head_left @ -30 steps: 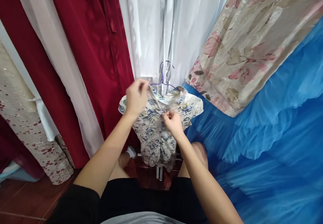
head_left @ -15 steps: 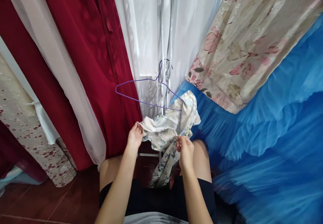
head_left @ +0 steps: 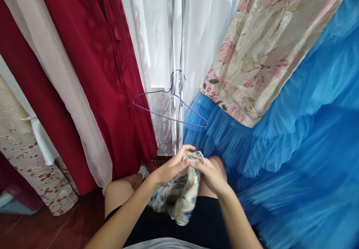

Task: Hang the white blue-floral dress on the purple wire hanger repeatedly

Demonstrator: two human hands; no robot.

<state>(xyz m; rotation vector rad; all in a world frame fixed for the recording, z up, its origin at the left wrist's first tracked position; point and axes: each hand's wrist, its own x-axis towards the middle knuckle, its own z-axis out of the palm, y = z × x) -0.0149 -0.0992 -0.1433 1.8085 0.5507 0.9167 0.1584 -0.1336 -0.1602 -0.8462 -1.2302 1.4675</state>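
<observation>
Bunched floral fabric, light with blue and yellow print, makes up a garment (head_left: 186,200) hanging over my lap. My left hand (head_left: 175,164) grips its upper part from the left, thumb pressed inward. From the right, my right hand (head_left: 206,168) pinches the same gathered part, and the two thumbs nearly meet. What kind of garment it is cannot be made out. Beyond my hands a bare purple wire hanger (head_left: 168,118) hangs by its hook from a white metal stand (head_left: 177,54), apart from the cloth.
Dark red drapes (head_left: 92,73) and a pale sheer panel (head_left: 70,80) hang at left, white curtains (head_left: 157,28) behind the stand. At right hang a pink floral cloth (head_left: 252,65) and blue ruffled tulle (head_left: 303,159). Red-brown tile floor (head_left: 73,226) shows at lower left.
The floral garment has come off the right arm of the hanger and moved down toward my lap. My hands have drawn together on it. The hanger now hangs bare.
</observation>
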